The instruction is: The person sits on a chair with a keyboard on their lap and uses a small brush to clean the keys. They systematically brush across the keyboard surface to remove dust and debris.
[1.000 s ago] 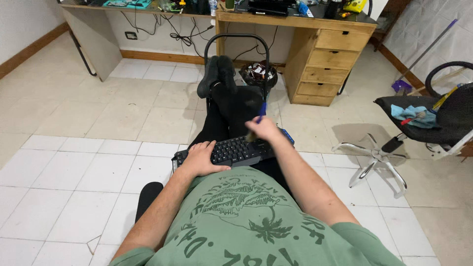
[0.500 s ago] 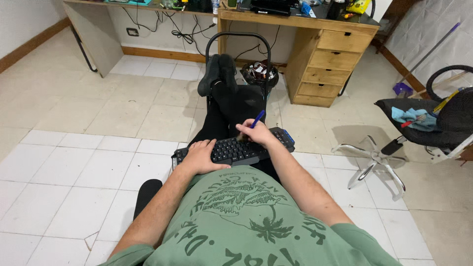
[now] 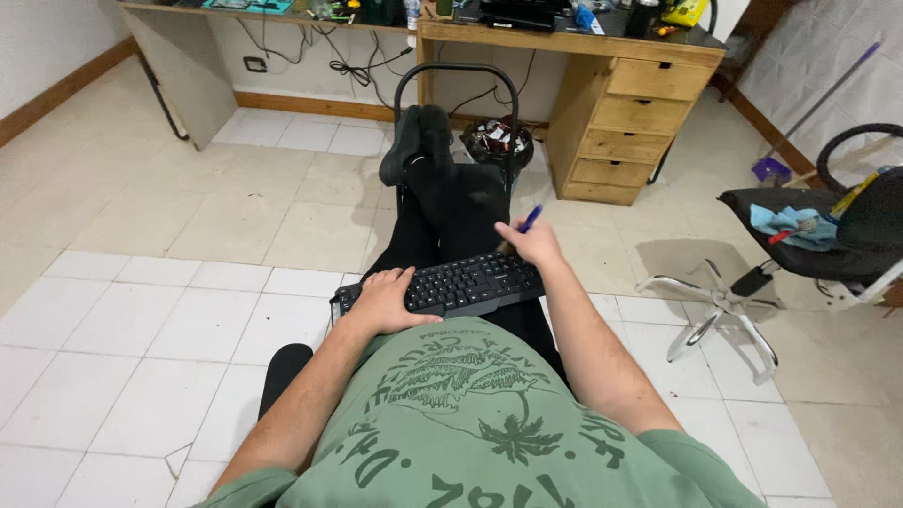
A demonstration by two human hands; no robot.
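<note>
A black keyboard (image 3: 461, 282) lies across my lap, above my green shirt. My left hand (image 3: 384, 301) rests on its left end, fingers curled over the near edge, holding it steady. My right hand (image 3: 532, 243) is at the keyboard's far right corner, closed around a blue-handled brush or pen (image 3: 530, 218) whose blue end sticks up and whose tip points down at the keys. My legs in black trousers stretch forward, feet propped on a black chair frame (image 3: 458, 71).
A wooden desk with drawers (image 3: 640, 103) stands ahead, cluttered on top. A black bin (image 3: 497, 141) sits under it. An overturned office chair (image 3: 809, 235) with a blue cloth lies to the right. Cables hang on the back wall. Tiled floor all around.
My right hand has shifted from the keyboard's upper middle out to its far right corner, still gripping the blue tool. My left hand stayed on the left end.
</note>
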